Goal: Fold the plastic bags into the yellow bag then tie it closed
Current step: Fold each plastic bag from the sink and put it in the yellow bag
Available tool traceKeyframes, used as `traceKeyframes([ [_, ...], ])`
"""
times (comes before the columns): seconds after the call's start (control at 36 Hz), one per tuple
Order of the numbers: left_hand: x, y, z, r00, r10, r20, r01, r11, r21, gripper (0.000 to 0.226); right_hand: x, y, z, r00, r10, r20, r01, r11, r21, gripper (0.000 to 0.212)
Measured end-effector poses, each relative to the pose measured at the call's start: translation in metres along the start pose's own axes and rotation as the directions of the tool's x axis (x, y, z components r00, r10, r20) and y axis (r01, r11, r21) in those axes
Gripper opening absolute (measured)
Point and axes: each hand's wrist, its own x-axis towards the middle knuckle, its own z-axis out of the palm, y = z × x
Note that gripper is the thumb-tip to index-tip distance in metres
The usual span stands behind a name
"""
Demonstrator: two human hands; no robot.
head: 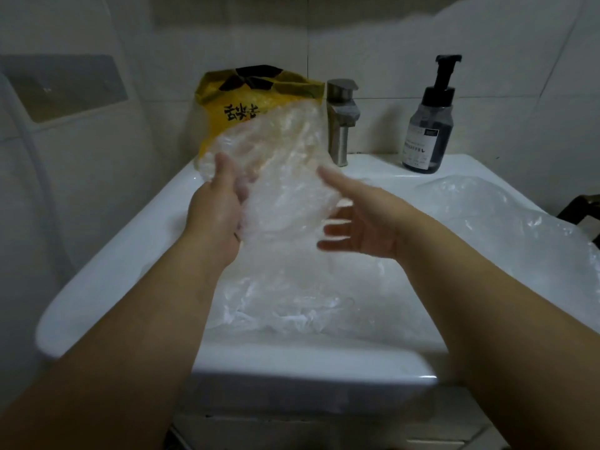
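Leaning over the white sink [97,271], faced crumpled clear bags [292,306] heaped in the basin at six o'clock. Gripped a clear plastic bag [285,190] above them at its nine o'clock edge with the left hand [214,206], thumb up, fingers curled behind the film. Held the right hand [360,222] spread at its three o'clock side, blurred, contact unclear. Had a loose clear bag [487,216] on the rim at three o'clock. Farther back, had the yellow bag [227,102] upright at eleven o'clock, just beside the steel faucet [341,125], and a pump bottle [428,125] at one o'clock.
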Motion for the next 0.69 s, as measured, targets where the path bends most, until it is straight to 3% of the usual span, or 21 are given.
traceKeyframes([
  [0.06,0.002,0.0,-0.001,0.999,-0.034,0.036,0.037,0.996,-0.083,0.053,-0.002,0.002,0.006,0.997,0.027,0.079,-0.024,0.999,-0.037,0.048],
  [0.11,0.004,0.001,-0.001,0.994,-0.078,0.08,0.091,0.982,-0.165,0.055,-0.002,0.002,0.01,0.997,-0.024,0.067,0.021,0.999,0.041,0.004],
  [0.22,0.008,0.003,-0.004,0.981,-0.158,0.117,0.191,0.907,-0.375,0.051,-0.001,-0.004,0.005,0.99,-0.143,0.013,0.135,0.961,0.243,0.017],
  [0.39,0.009,0.005,-0.012,0.966,-0.205,0.156,0.255,0.85,-0.462,0.053,-0.003,0.0,0.003,0.991,-0.06,0.122,0.049,0.995,0.088,0.006],
  [0.42,0.01,0.004,-0.012,0.968,-0.198,0.156,0.247,0.867,-0.432,0.054,-0.003,-0.001,0.004,0.987,-0.069,0.146,0.051,0.992,0.118,0.01],
  [0.5,0.009,0.003,-0.01,0.971,-0.171,0.165,0.223,0.898,-0.379,0.061,0.001,-0.002,0.003,0.964,-0.167,0.209,0.122,0.97,0.21,0.054],
  [0.53,0.01,0.003,-0.009,0.971,-0.172,0.167,0.224,0.899,-0.377,0.062,0.001,-0.001,0.004,0.957,-0.207,0.203,0.161,0.962,0.222,0.057],
  [0.61,0.002,0.007,-0.008,0.97,-0.154,0.188,0.22,0.887,-0.407,0.056,0.001,0.0,0.006,0.957,-0.251,0.142,0.222,0.955,0.195,0.037],
  [0.69,0.005,0.007,-0.015,0.964,-0.176,0.2,0.252,0.849,-0.464,0.044,0.001,0.001,0.001,0.957,-0.207,0.205,0.181,0.974,0.139,0.024],
])
